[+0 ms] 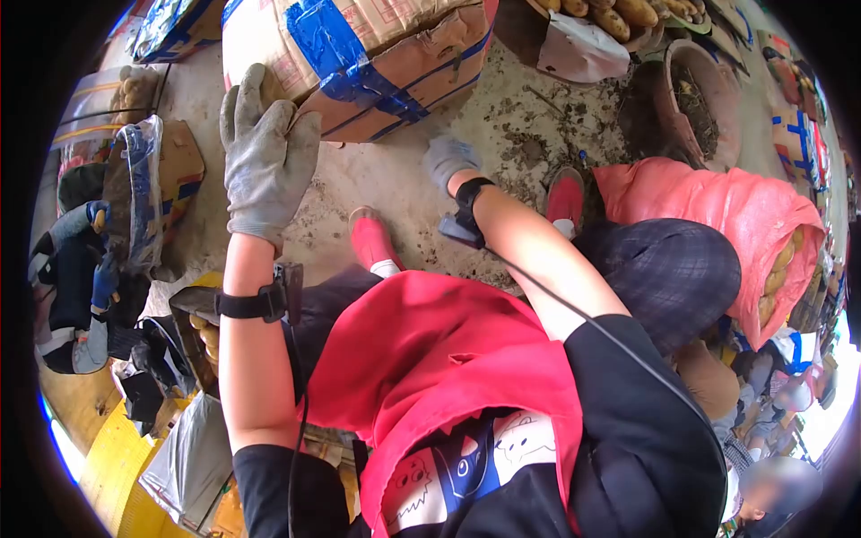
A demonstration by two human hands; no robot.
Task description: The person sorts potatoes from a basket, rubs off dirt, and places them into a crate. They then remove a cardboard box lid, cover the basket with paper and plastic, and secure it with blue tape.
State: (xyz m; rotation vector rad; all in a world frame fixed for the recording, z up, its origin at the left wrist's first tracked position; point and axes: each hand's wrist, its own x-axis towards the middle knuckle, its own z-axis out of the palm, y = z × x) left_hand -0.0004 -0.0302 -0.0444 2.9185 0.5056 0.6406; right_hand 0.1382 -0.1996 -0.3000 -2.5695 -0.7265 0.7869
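My left hand, in a grey work glove, has its fingers extended and partly spread. Its fingertips overlap the near left corner of a large cardboard box bound with blue tape. To the right, my right hand wears a similar glove and hangs over the dirty floor, below the box's near side. Motion blurs its fingers, and I cannot tell whether they hold anything. Black straps with small devices and cables circle both wrists.
A pink sack of potato-like tubers lies at my right. Beyond it stands a tub with debris inside. More tubers sit at the top. Another person's gloved hand is at left, near a taped carton. Soil litters the concrete floor.
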